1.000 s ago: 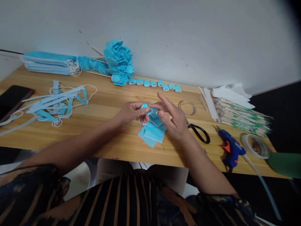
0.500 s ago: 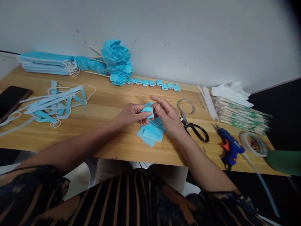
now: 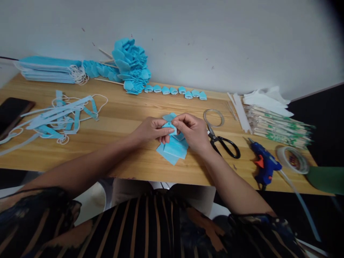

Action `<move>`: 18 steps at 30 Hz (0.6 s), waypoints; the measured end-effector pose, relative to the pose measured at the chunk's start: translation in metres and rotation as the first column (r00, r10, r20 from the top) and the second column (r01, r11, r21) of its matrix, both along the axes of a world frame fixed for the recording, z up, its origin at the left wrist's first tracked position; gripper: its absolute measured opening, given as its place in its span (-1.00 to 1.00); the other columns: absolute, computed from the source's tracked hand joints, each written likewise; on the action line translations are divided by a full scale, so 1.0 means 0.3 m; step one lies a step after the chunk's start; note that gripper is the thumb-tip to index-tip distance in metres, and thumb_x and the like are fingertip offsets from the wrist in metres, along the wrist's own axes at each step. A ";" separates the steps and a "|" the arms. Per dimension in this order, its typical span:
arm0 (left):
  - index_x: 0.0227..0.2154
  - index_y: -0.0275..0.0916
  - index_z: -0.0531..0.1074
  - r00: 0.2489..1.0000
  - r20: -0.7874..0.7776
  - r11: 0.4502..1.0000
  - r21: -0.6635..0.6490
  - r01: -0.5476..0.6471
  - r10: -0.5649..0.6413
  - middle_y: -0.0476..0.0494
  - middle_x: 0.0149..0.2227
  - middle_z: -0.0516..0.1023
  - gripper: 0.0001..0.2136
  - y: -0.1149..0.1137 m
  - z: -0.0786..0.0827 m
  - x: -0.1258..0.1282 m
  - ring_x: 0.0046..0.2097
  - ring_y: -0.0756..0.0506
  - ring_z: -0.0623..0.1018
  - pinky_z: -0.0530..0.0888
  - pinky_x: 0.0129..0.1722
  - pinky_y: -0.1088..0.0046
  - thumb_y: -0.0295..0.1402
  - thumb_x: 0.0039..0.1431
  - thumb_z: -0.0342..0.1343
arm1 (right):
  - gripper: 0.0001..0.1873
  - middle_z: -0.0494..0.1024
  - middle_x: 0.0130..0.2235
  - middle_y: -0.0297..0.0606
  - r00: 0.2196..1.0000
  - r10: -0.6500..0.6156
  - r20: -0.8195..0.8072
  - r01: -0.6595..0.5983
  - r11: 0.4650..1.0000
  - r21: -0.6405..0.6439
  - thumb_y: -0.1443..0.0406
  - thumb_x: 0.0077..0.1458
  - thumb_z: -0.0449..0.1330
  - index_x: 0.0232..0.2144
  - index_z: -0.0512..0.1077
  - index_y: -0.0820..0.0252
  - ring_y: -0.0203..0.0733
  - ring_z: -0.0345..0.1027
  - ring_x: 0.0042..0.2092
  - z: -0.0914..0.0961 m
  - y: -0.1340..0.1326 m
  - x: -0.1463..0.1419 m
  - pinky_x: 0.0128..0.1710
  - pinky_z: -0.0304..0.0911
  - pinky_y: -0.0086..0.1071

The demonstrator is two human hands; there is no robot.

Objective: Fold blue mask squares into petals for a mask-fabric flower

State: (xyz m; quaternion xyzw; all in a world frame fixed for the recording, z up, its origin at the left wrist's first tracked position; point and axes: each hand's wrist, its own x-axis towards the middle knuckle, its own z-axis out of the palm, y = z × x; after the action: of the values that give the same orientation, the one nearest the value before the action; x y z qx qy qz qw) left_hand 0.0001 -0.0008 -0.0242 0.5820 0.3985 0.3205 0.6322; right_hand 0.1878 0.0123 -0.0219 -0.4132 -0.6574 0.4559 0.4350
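Between the thumb and fingers of my left hand [image 3: 155,130] is a small folded piece of blue mask fabric [image 3: 170,126]. My right hand [image 3: 192,130] pinches the right edge of the same piece with thumb and index finger. Whether anything thinner is in that pinch is too small to tell. Under both hands lie flat cut pieces of blue mask fabric [image 3: 176,148], partly covered by the fingers. Farther back, a row of several small folded blue petals [image 3: 173,90] runs from the blue fabric flowers [image 3: 131,66] to the right.
Scissors [image 3: 228,147] and a wire coil [image 3: 220,118] are right of my hands. Beyond them lie a blue glue gun [image 3: 266,163], a tape roll [image 3: 292,160] and wrapped sticks [image 3: 279,125]. At left are mask offcuts [image 3: 60,118], stacked masks [image 3: 49,70] and a phone [image 3: 14,113].
My right hand's fingers have closed from a looser, raised pose into a pinch at the piece's edge. The left hand keeps its hold. The view has shifted slightly.
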 end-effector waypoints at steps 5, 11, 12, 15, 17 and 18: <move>-0.50 -0.28 0.48 1.000 0.009 1.000 0.015 -0.008 0.008 -0.03 -0.54 0.60 -0.64 -0.001 -0.008 -0.001 -0.52 0.05 0.54 0.49 -0.49 0.58 -0.06 0.10 0.36 | -0.60 0.46 -0.54 -0.41 0.998 -0.004 0.060 0.002 1.000 0.029 -0.04 0.15 0.33 -0.45 0.53 0.15 -0.33 0.29 -0.50 0.004 0.000 0.004 -0.48 0.19 -0.41; -0.50 -0.28 0.49 0.997 0.025 0.996 0.041 -0.079 0.078 -0.05 -0.52 0.60 -0.63 -0.001 -0.011 -0.008 -0.50 0.05 0.53 0.48 -0.45 0.56 -0.05 0.19 0.29 | -0.48 0.52 -0.41 -0.35 0.996 0.083 -0.037 -0.085 0.995 -0.044 -0.18 0.26 0.16 -0.28 0.58 0.12 -0.29 0.41 -0.39 -0.002 0.008 0.019 -0.36 0.38 -0.36; -0.51 -0.28 0.49 0.995 0.030 0.994 0.053 -0.093 0.092 -0.05 -0.53 0.59 -0.62 0.000 -0.012 -0.010 -0.50 0.05 0.52 0.48 -0.44 0.56 -0.05 0.20 0.28 | -0.49 0.54 -0.36 -0.34 0.993 0.097 -0.064 -0.101 0.993 -0.063 -0.17 0.26 0.16 -0.21 0.58 0.11 -0.28 0.43 -0.37 -0.006 0.009 0.020 -0.34 0.41 -0.36; -0.51 -0.28 0.48 0.993 0.036 0.991 0.073 -0.112 0.110 -0.06 -0.52 0.59 -0.61 0.006 -0.016 -0.013 -0.49 0.05 0.52 0.46 -0.44 0.57 -0.02 0.20 0.26 | -0.54 0.56 -0.30 -0.34 0.988 0.129 -0.085 -0.136 0.987 -0.080 -0.08 0.20 0.29 -0.05 0.57 0.09 -0.28 0.46 -0.32 -0.019 0.011 0.021 -0.28 0.44 -0.34; -0.50 -0.27 0.47 0.994 0.038 0.992 0.072 -0.107 0.105 -0.06 -0.52 0.60 -0.60 0.008 -0.020 -0.014 -0.49 0.05 0.52 0.45 -0.44 0.57 0.00 0.19 0.25 | -0.53 0.57 -0.29 -0.35 0.987 0.145 -0.074 -0.151 0.986 -0.068 0.00 0.14 0.37 0.01 0.55 0.08 -0.28 0.46 -0.31 -0.027 0.012 0.019 -0.25 0.44 -0.32; -0.50 -0.27 0.47 0.994 0.038 0.992 0.073 -0.100 0.097 -0.06 -0.51 0.60 -0.60 0.009 -0.022 -0.014 -0.49 0.04 0.52 0.45 -0.44 0.57 0.01 0.19 0.25 | -0.54 0.57 -0.29 -0.36 0.987 0.147 -0.071 -0.152 0.987 -0.061 0.04 0.12 0.39 0.02 0.55 0.09 -0.28 0.46 -0.31 -0.030 0.012 0.017 -0.24 0.45 -0.31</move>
State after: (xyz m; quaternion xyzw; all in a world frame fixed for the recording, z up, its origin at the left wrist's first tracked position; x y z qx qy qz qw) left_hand -0.0043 0.0017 -0.0308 0.5792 0.4034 0.3762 0.6001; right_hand 0.1930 0.0161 -0.0308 -0.3616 -0.6564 0.5221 0.4072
